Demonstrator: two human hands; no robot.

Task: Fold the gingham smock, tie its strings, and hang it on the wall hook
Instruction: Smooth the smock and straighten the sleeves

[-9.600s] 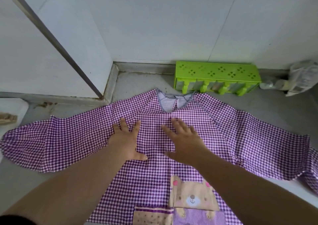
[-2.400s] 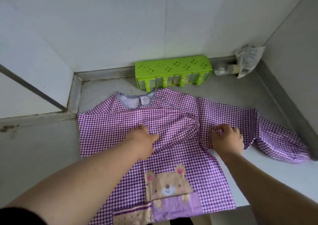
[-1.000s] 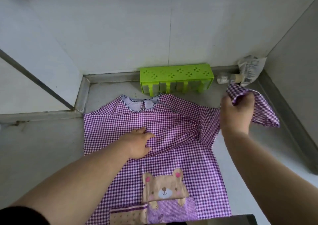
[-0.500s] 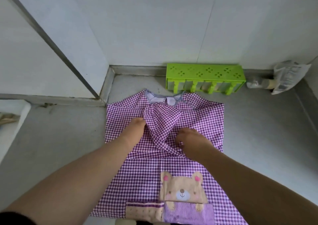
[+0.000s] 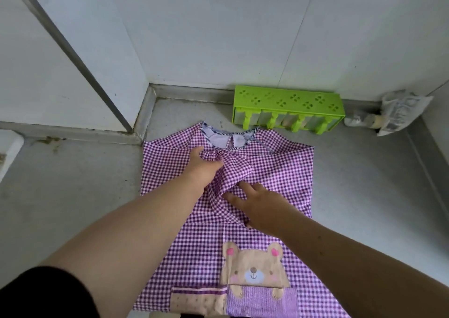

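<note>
Head view: the gingham smock (image 5: 255, 196) lies flat on the grey worktop (image 5: 73, 196), and both sleeves have now been brought in across the chest (half a second ago the right one was still being laid). The left hand (image 5: 202, 169) has its fingers clamped on the gathered cuff; the right hand (image 5: 257, 206) presses flat, fingers apart. Judged: sleeve folding done, body fold next. Bare worktop lies either side of the fingers; a green rack (image 5: 289, 109) sits beyond them.

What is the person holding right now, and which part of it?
The left hand grips the gingham smock by the gathered cuff of a sleeve folded across its chest. The right hand holds nothing; it rests with straight fingers on the folded sleeve.
</note>
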